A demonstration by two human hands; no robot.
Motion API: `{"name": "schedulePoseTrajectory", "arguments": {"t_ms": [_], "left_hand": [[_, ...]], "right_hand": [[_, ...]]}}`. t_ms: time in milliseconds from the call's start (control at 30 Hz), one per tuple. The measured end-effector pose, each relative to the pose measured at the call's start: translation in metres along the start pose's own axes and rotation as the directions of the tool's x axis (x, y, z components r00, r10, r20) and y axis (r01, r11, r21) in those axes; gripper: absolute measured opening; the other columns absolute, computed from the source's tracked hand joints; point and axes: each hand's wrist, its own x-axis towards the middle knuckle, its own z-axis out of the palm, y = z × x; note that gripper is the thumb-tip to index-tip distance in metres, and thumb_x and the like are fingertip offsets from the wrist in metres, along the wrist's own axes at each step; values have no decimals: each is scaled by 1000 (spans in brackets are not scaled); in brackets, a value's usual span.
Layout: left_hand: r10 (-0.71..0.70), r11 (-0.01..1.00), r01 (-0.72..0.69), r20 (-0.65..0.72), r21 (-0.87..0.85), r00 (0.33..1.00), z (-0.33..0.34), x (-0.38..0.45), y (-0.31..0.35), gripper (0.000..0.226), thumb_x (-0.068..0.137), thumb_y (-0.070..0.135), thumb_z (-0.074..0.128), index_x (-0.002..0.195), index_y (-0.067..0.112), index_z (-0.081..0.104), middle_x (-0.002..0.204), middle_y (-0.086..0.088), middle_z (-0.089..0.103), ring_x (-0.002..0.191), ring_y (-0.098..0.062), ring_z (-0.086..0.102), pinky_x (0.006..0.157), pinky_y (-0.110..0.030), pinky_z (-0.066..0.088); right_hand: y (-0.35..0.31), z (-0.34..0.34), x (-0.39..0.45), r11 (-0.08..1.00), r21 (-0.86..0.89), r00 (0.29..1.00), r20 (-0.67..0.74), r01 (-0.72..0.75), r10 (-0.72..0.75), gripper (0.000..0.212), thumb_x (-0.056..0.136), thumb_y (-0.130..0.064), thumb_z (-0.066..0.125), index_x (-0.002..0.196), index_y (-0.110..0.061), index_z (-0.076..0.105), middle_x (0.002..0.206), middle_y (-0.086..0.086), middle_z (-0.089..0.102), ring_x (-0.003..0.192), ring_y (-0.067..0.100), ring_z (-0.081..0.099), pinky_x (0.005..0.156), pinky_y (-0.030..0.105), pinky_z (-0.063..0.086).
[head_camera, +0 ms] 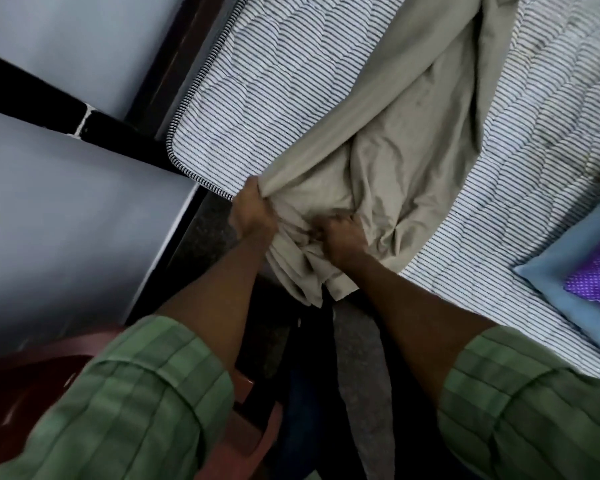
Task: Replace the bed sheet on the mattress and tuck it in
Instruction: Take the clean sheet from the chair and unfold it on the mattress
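We see both the left hand (253, 216) and right hand (343, 239) clamped on the bunched beige sheet (378, 143) at the mattress (257, 98) corner, its length apparently trailing away up the bed.

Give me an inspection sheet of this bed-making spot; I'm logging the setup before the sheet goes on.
Surface: striped mattress, mostly bare.
Job's things: beige bed sheet, bunched, trailing across the mattress and hanging over its near edge.
Clutter: blue pillow with a purple dotted cloth on it.
Grippers: left hand and right hand both grip the sheet.
Cables: nothing seen.
Surroundings: pale wall; reddish plastic chair at lower left.
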Motion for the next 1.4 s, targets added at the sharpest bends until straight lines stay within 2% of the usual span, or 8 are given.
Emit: {"name": "schedulePoseTrajectory", "arguments": {"t_ms": [200, 333, 533, 967, 1167, 1267, 1333, 1400], "left_hand": [[-127, 985, 100, -200, -139, 971, -7, 34, -2, 28, 80, 10, 56, 100, 27, 64, 107, 4, 67, 101, -20, 63, 76, -29, 45], [35, 988, 24, -370, 154, 928, 3, 10, 2, 53, 62, 10, 77, 104, 28, 50, 111, 0, 53, 102, -24, 54, 81, -36, 42], [614, 691, -683, 307, 235, 727, 30, -44, -16, 43, 67, 25, 81, 107, 22, 63, 120, -9, 55, 115, -34, 53, 92, -47, 47], [265, 826, -277, 95, 491, 960, 38, -59, -25, 77, 58, 35, 86, 127, 27, 52, 150, -6, 39, 136, -27, 43, 104, -50, 35], [8, 993, 25, -282, 113, 959, 30, -56, 0, 56, 71, 23, 68, 124, 26, 51, 139, -2, 46, 129, -27, 45, 95, -46, 41], [-313, 949, 306, -135, -71, 940, 30, -37, -6, 31, 85, 32, 69, 115, 26, 62, 121, -2, 65, 121, -28, 57, 101, -44, 38], [-234, 970, 230, -47, -77, 971, 30, -35, -9, 24, 95, 35, 57, 104, 17, 70, 105, -10, 73, 106, -34, 65, 91, -38, 43], [-26, 992, 31, 42, -125, 999, 32, -50, 0, 29, 102, 32, 52, 99, 9, 71, 98, -17, 73, 94, -35, 67, 75, -35, 43]], "right_hand": [[3, -13, -8, 994, -12, 988, 108, -109, 110, 31, 89, -30, 57, 118, -24, 59, 117, 12, 69, 115, 34, 64, 95, 41, 46], [2, -3, -20, 995, 40, 995, -16, -96, 97, 49, 86, -58, 55, 118, -23, 65, 118, 11, 69, 113, 36, 64, 90, 44, 53], [27, 1, -42, 963, -156, 971, 133, 220, -200, 44, 81, -48, 72, 117, -24, 70, 112, 9, 70, 114, 31, 61, 102, 41, 30], [65, 3, -62, 1000, 13, 989, 150, 0, -2, 27, 94, -40, 63, 105, -16, 67, 118, 9, 64, 121, 30, 55, 95, 40, 45], [35, 4, -56, 972, -10, 970, 55, -236, 237, 53, 89, -60, 46, 116, -20, 70, 123, 8, 68, 124, 31, 57, 108, 50, 35], [10, -6, -33, 964, 146, 971, -52, -223, 232, 32, 88, -50, 56, 100, -24, 70, 112, 4, 70, 115, 30, 61, 103, 48, 33], [-6, -18, -19, 877, 429, 958, -79, -216, 274, 30, 89, -54, 60, 82, -25, 64, 90, -5, 70, 97, 22, 65, 92, 40, 41], [-21, -34, -7, 505, 824, 931, 73, -259, 359, 41, 87, -66, 64, 81, -25, 64, 79, -9, 67, 80, 14, 65, 79, 34, 50]]}}
